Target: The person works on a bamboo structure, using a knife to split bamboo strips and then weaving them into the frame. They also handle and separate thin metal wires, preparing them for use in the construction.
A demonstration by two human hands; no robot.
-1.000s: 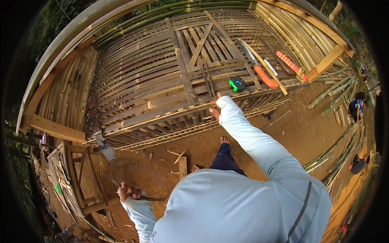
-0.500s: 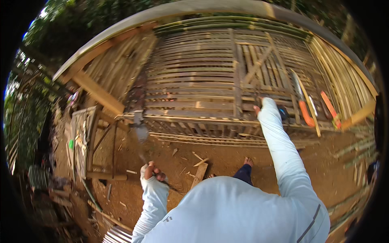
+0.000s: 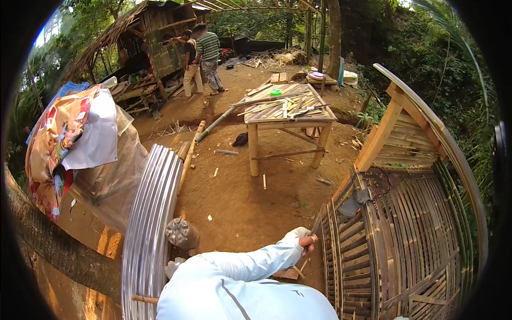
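My left hand (image 3: pixel 306 243) is closed beside the near side of a slatted bamboo structure (image 3: pixel 376 250). A thin dark length seems to run up from its fingers toward the slats, too fine to make out. On the structure's corner post sits a grey metal piece (image 3: pixel 356 201); its kind is unclear. My left arm, in a pale blue sleeve (image 3: pixel 261 261), reaches across in front of my body. My right hand is not in view.
A bamboo table (image 3: pixel 292 120) bears split strips and a green round thing (image 3: pixel 275 92). Left lie corrugated sheets (image 3: pixel 152 213), a plastic bottle (image 3: pixel 181 233) and a tree trunk (image 3: pixel 64 242). Two people (image 3: pixel 207 56) stand by a hut (image 3: pixel 160 37). A bamboo pole (image 3: pixel 216 125) leans on the table.
My view has swung left, from over the slatted structure to the yard with the table and hut. My right hand, which rested on the structure's near edge, has left the view.
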